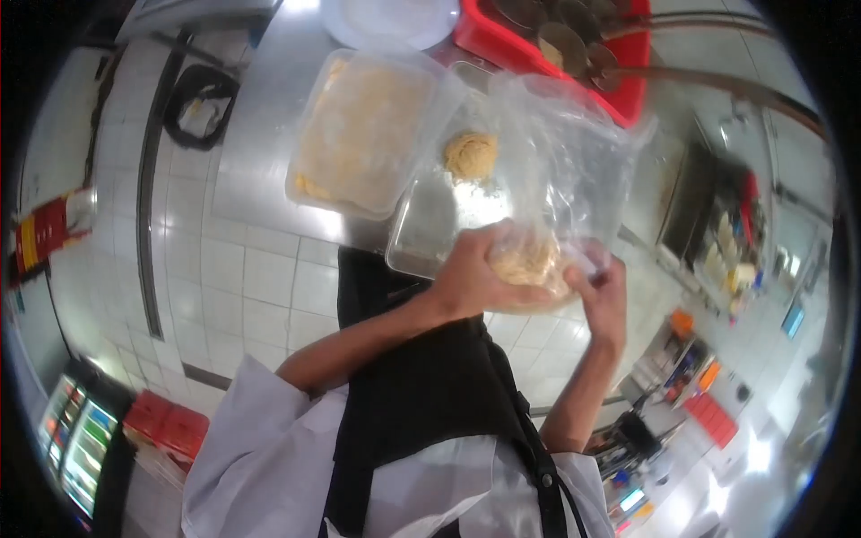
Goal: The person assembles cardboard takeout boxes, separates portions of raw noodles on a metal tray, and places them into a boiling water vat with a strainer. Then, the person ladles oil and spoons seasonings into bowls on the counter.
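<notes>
My left hand [471,273] is wrapped around the lower part of a clear plastic bag [583,179], pressing on a yellowish clump [525,264] that looks like noodles or dough. On the bag's other side, my right hand [603,291] pinches the plastic between thumb and fingers. The bag's loose upper part spreads away from me over a metal tray [421,224]. A single round tan clump [471,155] of similar stuff lies on this tray, just beyond my left hand. Left of the tray stands a translucent plastic container [363,134] with a pale yellow, floury content.
A red bin [502,36] with several long-handled metal strainers or ladles stands at the back right. Behind the container sits a white plate or lid [390,18]. The steel table [256,161] ends close in front of my apron. A black-lined bin [199,108] is on the floor at left.
</notes>
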